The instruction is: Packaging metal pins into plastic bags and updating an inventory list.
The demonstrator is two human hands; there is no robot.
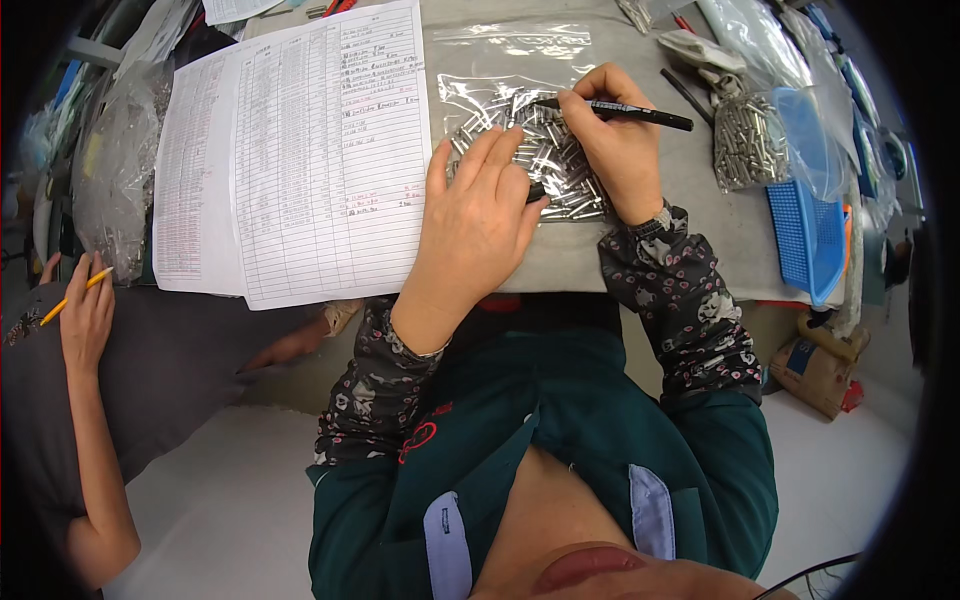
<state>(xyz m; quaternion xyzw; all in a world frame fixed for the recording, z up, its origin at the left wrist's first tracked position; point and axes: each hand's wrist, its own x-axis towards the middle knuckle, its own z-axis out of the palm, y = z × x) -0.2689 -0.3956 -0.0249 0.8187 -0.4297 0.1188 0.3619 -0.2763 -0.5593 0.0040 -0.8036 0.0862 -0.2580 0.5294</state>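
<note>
Two bare hands over clear bag of metal pins [568, 178], bag flat on grey table [690, 185], right of printed sheets [290, 215]. Right hand [618, 140] closed round black marker [645, 114], tip pointing left over bag; contact with film hard to confirm. Left hand [472, 210] on bag, fingers partly spread, black cap [537, 191] pinched between thumb and forefinger. Blue basket [806, 235] at right, near second bag of pins [748, 148].
</note>
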